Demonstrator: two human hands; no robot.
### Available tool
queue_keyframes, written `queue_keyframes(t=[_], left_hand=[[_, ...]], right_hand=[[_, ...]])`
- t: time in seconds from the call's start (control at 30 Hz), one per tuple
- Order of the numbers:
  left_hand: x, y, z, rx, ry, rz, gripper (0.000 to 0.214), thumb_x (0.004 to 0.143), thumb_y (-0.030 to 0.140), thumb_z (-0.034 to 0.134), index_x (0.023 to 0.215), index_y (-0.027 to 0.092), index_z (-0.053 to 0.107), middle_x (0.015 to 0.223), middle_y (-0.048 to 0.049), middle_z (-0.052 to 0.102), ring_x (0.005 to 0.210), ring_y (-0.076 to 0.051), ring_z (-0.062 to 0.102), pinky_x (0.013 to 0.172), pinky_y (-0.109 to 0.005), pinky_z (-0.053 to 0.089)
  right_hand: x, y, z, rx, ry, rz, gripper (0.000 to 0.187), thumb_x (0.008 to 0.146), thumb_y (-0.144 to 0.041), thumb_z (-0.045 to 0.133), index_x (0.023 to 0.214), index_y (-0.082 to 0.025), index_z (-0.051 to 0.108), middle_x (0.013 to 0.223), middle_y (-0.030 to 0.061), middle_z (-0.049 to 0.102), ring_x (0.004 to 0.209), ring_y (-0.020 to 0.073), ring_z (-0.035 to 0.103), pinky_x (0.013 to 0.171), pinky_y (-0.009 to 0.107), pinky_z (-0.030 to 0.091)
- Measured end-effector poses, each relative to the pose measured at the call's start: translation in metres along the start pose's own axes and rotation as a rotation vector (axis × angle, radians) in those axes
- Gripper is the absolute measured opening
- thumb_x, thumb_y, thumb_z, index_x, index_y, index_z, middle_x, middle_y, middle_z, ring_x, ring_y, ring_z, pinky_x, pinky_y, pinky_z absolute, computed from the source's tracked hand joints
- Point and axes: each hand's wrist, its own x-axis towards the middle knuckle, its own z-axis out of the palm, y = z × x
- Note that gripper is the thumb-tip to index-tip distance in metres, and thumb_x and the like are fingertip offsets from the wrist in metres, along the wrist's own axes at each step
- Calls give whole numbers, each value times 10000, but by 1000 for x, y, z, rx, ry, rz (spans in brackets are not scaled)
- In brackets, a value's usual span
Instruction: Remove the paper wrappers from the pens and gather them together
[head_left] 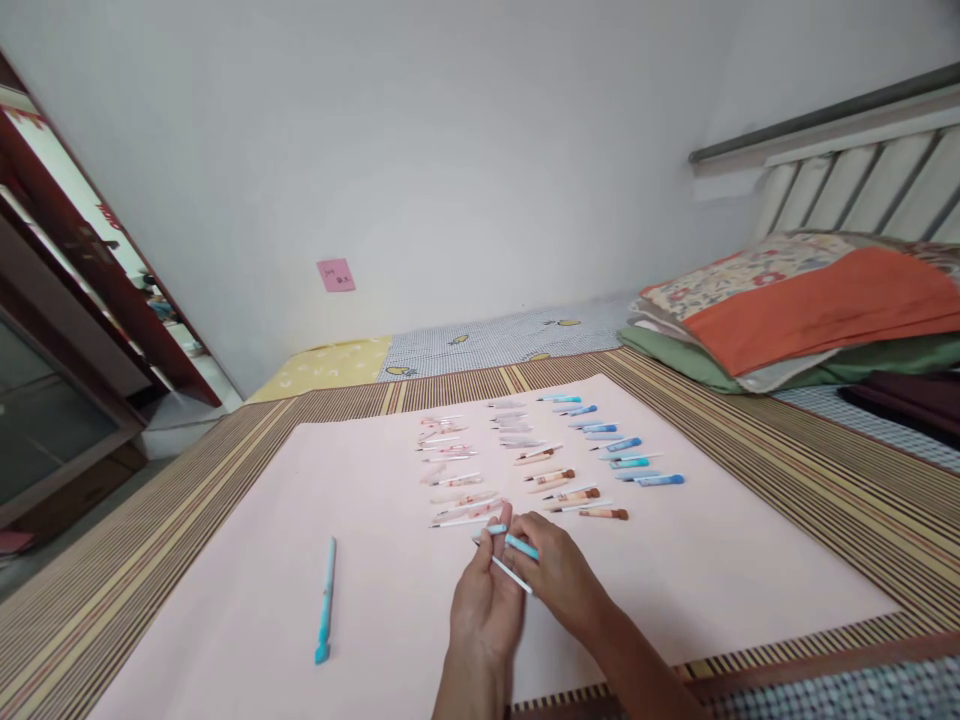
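My left hand (484,595) is turned palm up, its thumb pressing a short pale-blue pen piece (491,531) against the fingers. A thin white pen refill (513,575) lies slanted across that palm, between both hands. My right hand (553,565) comes in from the right, its fingers pinched around a turquoise pen piece (522,547). Beyond the hands are rows of pen parts: pink ones (454,480), pale lilac ones (517,440), brown-tipped ones (589,495) and blue ones (624,445). A whole turquoise pen (326,600) lies by itself to the left.
Pale pink paper (247,560) covers part of a striped mat (112,580). Folded bedding with an orange band (817,305) is piled at the right, near a white radiator (870,185). A pink note (335,275) is stuck to the wall. At the left is a doorway (112,240).
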Motion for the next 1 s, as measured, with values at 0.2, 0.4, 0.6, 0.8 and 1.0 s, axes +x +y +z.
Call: queue_keyframes(t=[0.2, 0.4, 0.6, 0.8, 1.0], left_hand=[[0, 0, 0, -3, 21, 0, 421, 986, 149, 435, 1401, 121, 505, 1317, -207, 646, 1150, -260, 659, 886, -335, 592], [-3, 5, 1, -33, 57, -22, 394, 987, 132, 421, 1370, 118, 514, 1353, -183, 627, 1253, -284, 583, 935, -394, 580], [-4, 9, 6, -84, 93, -63, 338, 972, 86, 419, 1291, 69, 530, 1106, -184, 732, 1077, -262, 694, 826, -346, 616], [-1, 4, 2, -101, 132, -166, 177, 971, 110, 425, 984, 72, 597, 775, -117, 698, 535, -124, 645, 417, -188, 485], [-1, -1, 1, -120, 107, -223, 201, 987, 149, 433, 857, 70, 564, 762, -109, 654, 454, -46, 511, 331, -113, 285]], right_hand=[[2, 6, 4, 49, 56, 53, 113, 841, -231, 568, 733, -207, 546, 710, -11, 594, 664, 160, 546, 621, 259, 404], [4, 17, -17, 106, 83, 91, 142, 819, -236, 519, 685, -212, 476, 633, -44, 504, 620, 137, 477, 573, 236, 363], [-3, 35, -34, 98, 62, 104, 186, 745, -202, 568, 618, -211, 433, 597, -56, 429, 595, 126, 414, 559, 242, 312], [0, 20, -37, 188, 49, 122, 96, 813, -246, 553, 735, -194, 535, 662, -45, 497, 627, 124, 452, 573, 230, 363], [13, 5, -31, 247, 21, 116, 80, 775, -211, 596, 709, -186, 558, 655, -40, 535, 647, 126, 482, 590, 225, 384]])
